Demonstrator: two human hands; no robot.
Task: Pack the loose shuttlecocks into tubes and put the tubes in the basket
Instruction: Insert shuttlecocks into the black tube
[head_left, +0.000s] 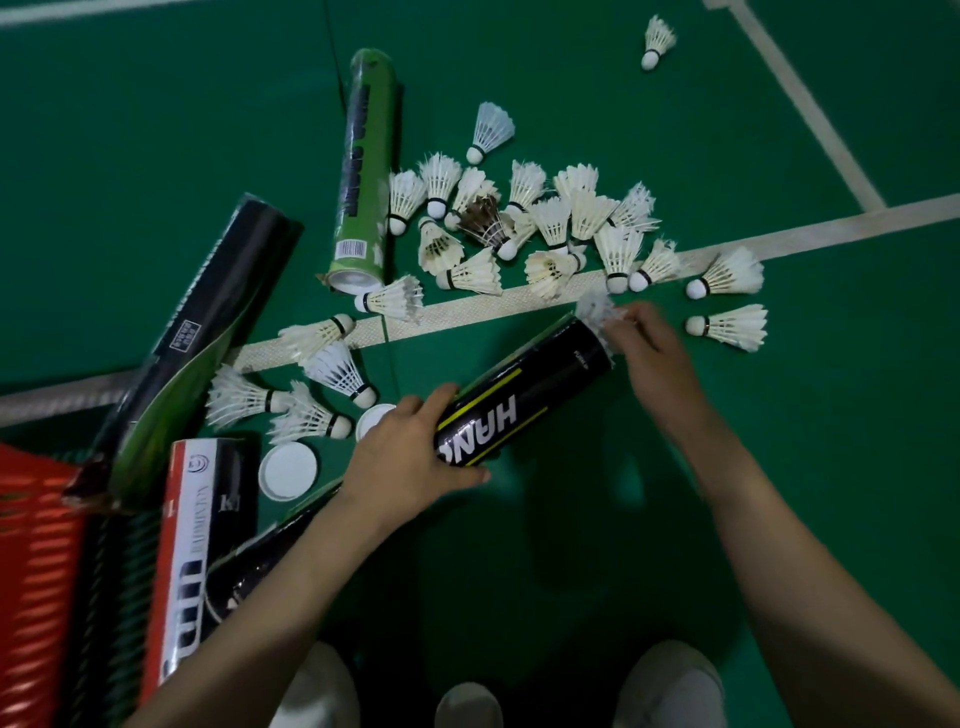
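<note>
My left hand (410, 462) grips the near end of a black tube (524, 395) marked with white letters, which lies slanted above the green floor. At the tube's far mouth my right hand (652, 358) pinches a white shuttlecock (597, 312) whose feathers stick out of the opening. A heap of several loose shuttlecocks (545, 228) lies beyond the tube on the floor, and a smaller group (291, 400) lies to the left. The red basket (31, 571) stands at the left edge.
A green tube (363, 171), a long black tube (208, 312), a red-and-white tube (192, 551) and another black tube (270, 556) lie around the basket. Two white caps (288, 470) lie by my left hand. White court lines cross the floor. My shoes (670, 686) show below.
</note>
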